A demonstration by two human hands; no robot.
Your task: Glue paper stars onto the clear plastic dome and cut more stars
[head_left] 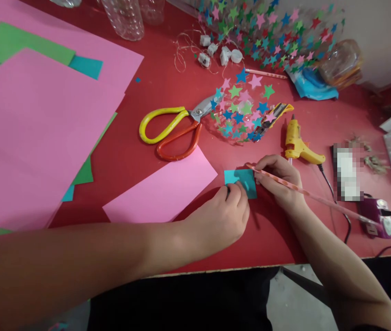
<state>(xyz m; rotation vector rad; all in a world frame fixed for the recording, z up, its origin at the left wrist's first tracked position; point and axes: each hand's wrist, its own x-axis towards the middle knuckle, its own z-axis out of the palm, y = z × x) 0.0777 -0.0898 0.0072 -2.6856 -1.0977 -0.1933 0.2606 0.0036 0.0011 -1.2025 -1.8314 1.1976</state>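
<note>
A small teal paper square (231,176) lies near the table's front edge. My left hand (224,211) is closed, its curled fingertips pressing the square down; something dark shows between the fingers. From the right, my right hand (281,181) grips a pink spotted pencil (314,196), its tip just past the square's upper right corner. Left of the square lies a pink paper strip (162,188). Scissors (198,112) with one yellow and one red handle rest above the strip, their blades partly behind a star-covered clear plastic piece (245,108).
Large pink sheets (33,138) and green sheets cover the left side. A star-covered bottle (271,32), small white lights on wire (212,48) and a second pencil (266,73) lie at the back. A yellow glue gun (297,142), a cutter (278,115) and a purple socket block (376,218) are right.
</note>
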